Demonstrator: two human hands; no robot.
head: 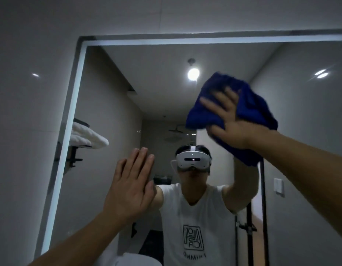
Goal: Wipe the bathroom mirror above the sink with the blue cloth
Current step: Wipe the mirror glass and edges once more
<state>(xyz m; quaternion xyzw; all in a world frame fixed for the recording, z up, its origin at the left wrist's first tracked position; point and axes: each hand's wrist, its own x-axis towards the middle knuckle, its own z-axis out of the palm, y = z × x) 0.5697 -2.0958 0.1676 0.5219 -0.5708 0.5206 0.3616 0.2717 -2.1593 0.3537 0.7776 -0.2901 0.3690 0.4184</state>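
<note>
Head view of the wiping stroke in progress. The mirror (304, 135) fills most of the frame, its lit border (69, 135) running up the left side and across the top.

The right hand (231, 121) is raised high, right of centre. Its fingers (212, 106) are straight and spread, not curled, and the palm presses the bunched blue cloth (256, 110) flat against the glass. The cloth sits just below and to the right of the reflected ceiling lamp (193, 73), and its folds spill out around the hand on all sides.

The left hand (131, 187) lies lower and left of centre. It is flat, with the fingers (141, 162) straight and close together. It holds nothing and appears to rest on the glass as a brace.

The reflection shows the person in a white headset (193, 160), and folded white towels (89, 137) on a rack.

Progress — judged mid-task. The cloth is on the glass in the upper right-centre zone, so wiping is under way. No streaks, wet edges or smears are visible in the dim light, so the wiped area cannot be told from the rest. By the cloth's position, the left half, the far right and the lower band probably await a pass — including the patch under the bracing hand.
</note>
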